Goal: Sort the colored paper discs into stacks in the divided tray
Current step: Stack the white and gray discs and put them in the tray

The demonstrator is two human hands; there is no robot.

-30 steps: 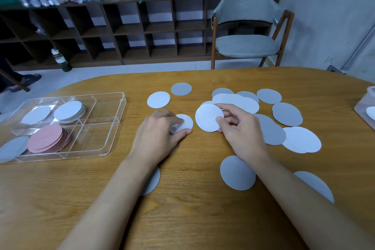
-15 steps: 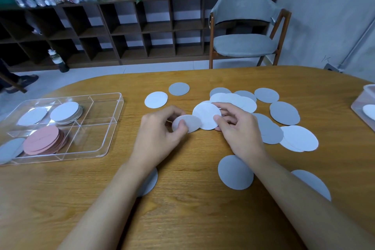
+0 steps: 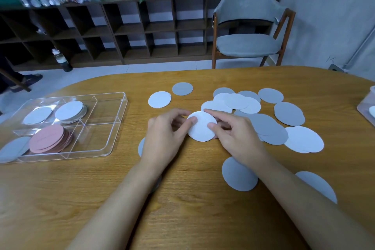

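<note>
Hands meet over the middle of the wooden table (image 3: 182,219). Your left hand (image 3: 166,134) and right hand (image 3: 235,136) both pinch one white disc (image 3: 202,128). Your left thumb lies on its face at its 9 o'clock edge, and your right thumb and forefinger hold its 3 o'clock side. Whether more discs sit stacked beneath it cannot be told.

From that disc, the clear divided tray (image 3: 113,128) lies at 9 o'clock, well apart. Inside, a pink stack (image 3: 48,139) fills a near compartment, a white stack (image 3: 70,110) fills the one behind it, and pale discs lie in the far-left compartments.

At 2 o'clock a loose heap (image 3: 263,126) of white and grey discs overlaps. At 11 o'clock a lone white disc (image 3: 159,99) lies just beside a small grey disc (image 3: 182,88). At 5 o'clock a large grey disc (image 3: 238,174) lies partly under your right forearm.
</note>
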